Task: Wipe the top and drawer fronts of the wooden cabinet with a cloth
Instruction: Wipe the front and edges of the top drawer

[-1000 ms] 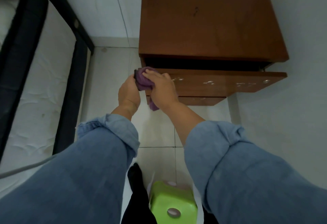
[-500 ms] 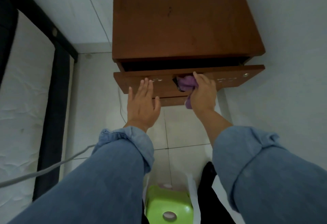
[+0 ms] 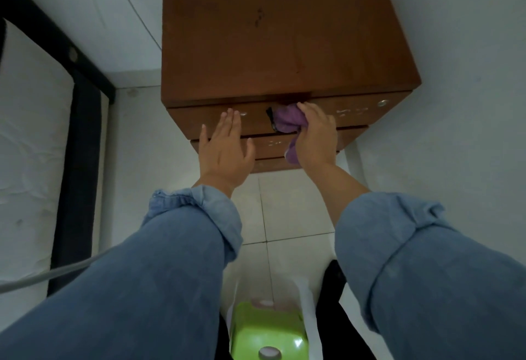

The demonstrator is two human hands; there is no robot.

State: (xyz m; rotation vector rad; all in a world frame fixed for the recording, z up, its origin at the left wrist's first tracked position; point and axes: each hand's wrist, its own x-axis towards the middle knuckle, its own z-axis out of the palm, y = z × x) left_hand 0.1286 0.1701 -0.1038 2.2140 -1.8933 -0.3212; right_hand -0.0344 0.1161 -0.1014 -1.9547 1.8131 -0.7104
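Note:
The brown wooden cabinet [image 3: 284, 35] stands against the white wall, its bare top facing me. Its top drawer front [image 3: 358, 112] sits nearly flush under the top. My right hand [image 3: 316, 137] grips a purple cloth [image 3: 287, 122] and holds it against the dark handle cut-out in the middle of that drawer front. A tail of the cloth hangs below my palm. My left hand [image 3: 225, 149] lies flat with straight fingers against the left part of the drawer fronts. Two lower drawer fronts [image 3: 273, 143] show beneath.
A bed with a white mattress [image 3: 25, 143] and dark frame [image 3: 76, 166] runs along the left. A grey cable [image 3: 57, 274] crosses the lower left. A green stool [image 3: 267, 334] stands on the tiled floor [image 3: 284, 208] below me. A white wall is on the right.
The top drawer has gone from pulled out to nearly shut. My left hand moved up onto the drawer fronts. My right hand keeps the cloth at the handle cut-out.

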